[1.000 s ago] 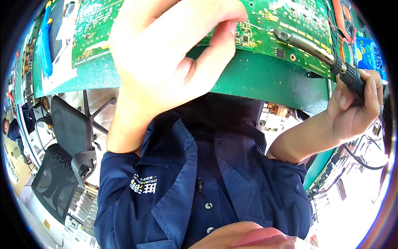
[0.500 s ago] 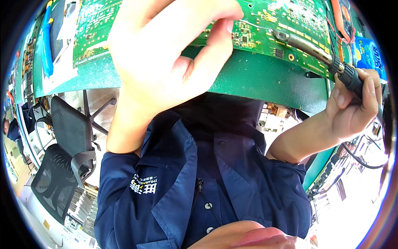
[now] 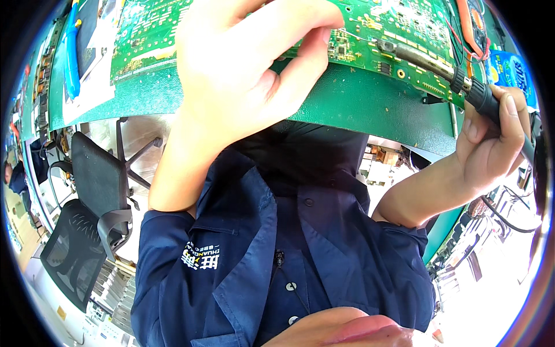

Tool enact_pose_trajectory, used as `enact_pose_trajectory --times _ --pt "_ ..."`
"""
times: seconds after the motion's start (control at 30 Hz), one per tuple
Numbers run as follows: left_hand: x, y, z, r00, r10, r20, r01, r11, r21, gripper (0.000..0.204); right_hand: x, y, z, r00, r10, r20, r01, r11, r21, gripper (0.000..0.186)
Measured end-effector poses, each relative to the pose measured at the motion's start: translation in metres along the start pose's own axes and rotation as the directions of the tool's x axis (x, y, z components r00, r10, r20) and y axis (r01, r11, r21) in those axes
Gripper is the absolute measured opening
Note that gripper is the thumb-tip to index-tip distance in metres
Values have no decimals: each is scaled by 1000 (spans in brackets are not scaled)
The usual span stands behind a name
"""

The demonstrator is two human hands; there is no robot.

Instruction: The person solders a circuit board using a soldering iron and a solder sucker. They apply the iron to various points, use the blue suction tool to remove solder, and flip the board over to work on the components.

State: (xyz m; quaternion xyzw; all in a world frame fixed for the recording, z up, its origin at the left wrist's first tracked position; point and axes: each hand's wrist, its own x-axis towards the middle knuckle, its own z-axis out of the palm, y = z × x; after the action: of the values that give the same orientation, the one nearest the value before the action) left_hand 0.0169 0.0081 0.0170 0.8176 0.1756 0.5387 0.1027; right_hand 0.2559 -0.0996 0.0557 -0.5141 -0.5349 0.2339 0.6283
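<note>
Left hand [image 3: 248, 75] bent over circuit board [image 3: 370, 61], pinching thin wire [image 3: 358, 37]; right hand [image 3: 491, 141] curled around soldering iron [image 3: 480, 96].

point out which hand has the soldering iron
The right hand: it grips the soldering iron by its black handle, whereas the left hand pinches a thin wire over the board.

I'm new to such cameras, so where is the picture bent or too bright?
In the head view, the green table has a bowed edge and the corners go black; same view, the left hand looks washed out and the circuit board catches glare.
</note>
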Motion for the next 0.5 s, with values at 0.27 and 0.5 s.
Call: enact_pose_trajectory --times 0.27,0.5 --pt "-13 -15 8 998 29 -50 -28 999 28 20 -2 -1 4 998 -13 -61 10 999 -44 26" --pt "-12 -15 6 998 56 -15 -55 997 47 21 -4 -2 9 991 -27 -128 22 999 -37 28"
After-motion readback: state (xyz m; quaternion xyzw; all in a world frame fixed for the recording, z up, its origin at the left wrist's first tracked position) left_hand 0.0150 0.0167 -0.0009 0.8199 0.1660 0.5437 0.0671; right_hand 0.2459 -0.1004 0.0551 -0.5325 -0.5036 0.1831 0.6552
